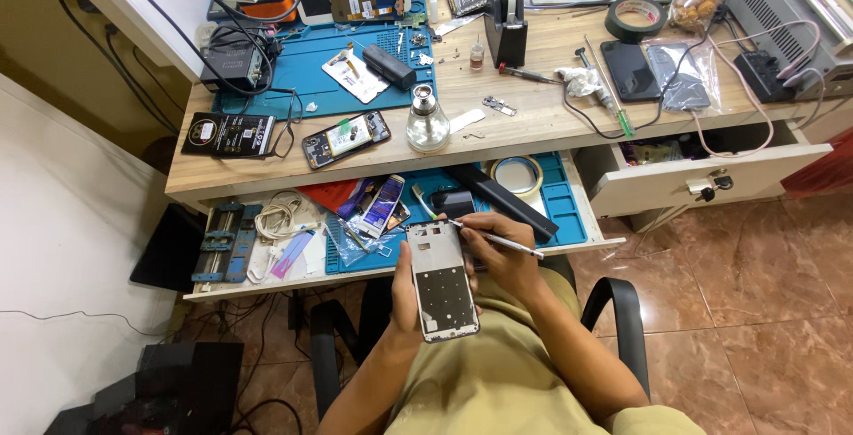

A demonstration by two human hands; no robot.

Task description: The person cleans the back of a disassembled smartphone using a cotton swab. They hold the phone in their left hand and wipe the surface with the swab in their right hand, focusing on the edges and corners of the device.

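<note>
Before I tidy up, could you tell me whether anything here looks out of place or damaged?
A phone lies opened on the desk edge, its insides bare. Small screws are scattered loose nearby. The right drawer hangs open.

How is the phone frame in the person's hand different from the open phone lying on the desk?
The pale silver phone frame is held upright in the left hand, while the dark opened phone lies flat on the wooden desk. The frame looks bare and empty; the desk phone shows parts inside. The right hand works on the frame; nobody touches the other. Both are rectangular.
</note>
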